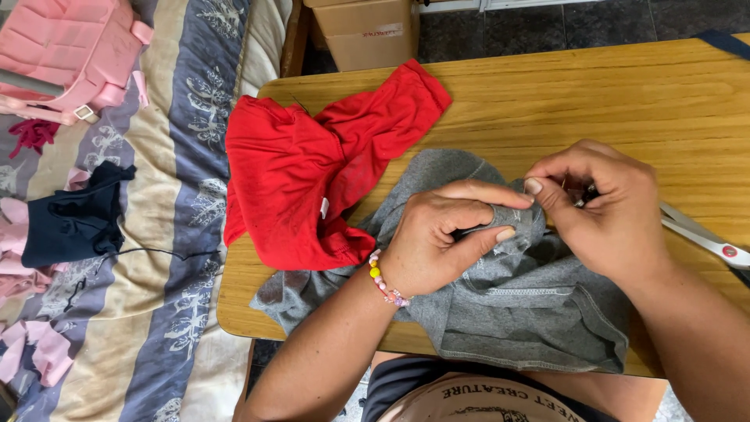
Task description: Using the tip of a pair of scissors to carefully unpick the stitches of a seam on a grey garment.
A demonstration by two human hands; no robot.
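Hands, left point(437, 234) and right point(605, 211), pinch grey garment point(516, 312); tan cardboard box point(367, 31) behind table point(625, 101)

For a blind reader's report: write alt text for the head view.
Two bare hands pinch a fold of grey knit garment on a wooden table: left hand, wearing a beaded bracelet, grips the fabric, right hand meets it. A crumpled red cloth garment lies beside; white-handled scissors lie by the right hand.
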